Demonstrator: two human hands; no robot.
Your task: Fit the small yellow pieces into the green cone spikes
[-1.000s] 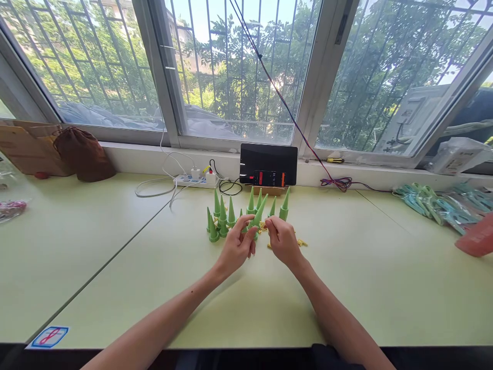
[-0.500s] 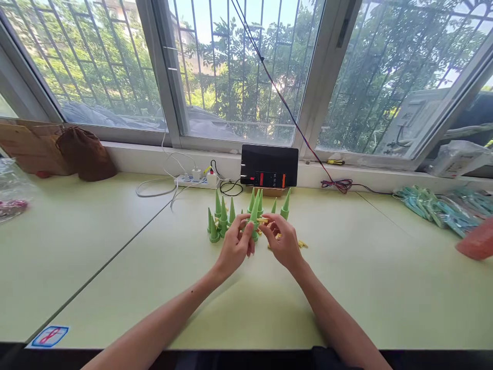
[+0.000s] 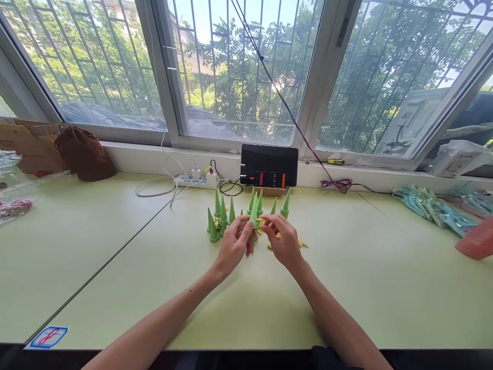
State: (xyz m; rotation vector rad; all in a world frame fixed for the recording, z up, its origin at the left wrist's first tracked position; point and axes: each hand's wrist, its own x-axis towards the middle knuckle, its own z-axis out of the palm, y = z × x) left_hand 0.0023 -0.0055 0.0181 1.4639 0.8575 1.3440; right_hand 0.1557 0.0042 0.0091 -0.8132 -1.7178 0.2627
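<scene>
Over the middle of the pale green table [image 3: 115, 246], my left hand [image 3: 234, 245] is closed around the base of a green cone spike [image 3: 254, 211] that points up. My right hand [image 3: 284, 242] is beside it, fingers pinched on a small yellow piece [image 3: 263, 220] pressed against the cone. Several more green cones [image 3: 221, 216] stand upright just behind my hands. A few small yellow pieces [image 3: 302, 243] lie on the table to the right of my right hand.
A black stand with a phone [image 3: 269, 172] leans against the window sill behind the cones. A white power strip [image 3: 196, 180] with cables lies to its left. A brown pouch [image 3: 83, 154] sits far left, teal packets [image 3: 435, 209] far right, and a red object [image 3: 477, 239] at the right edge.
The held cone tipped from leaning right to nearly upright. My right hand moved closer to it with the yellow piece.
</scene>
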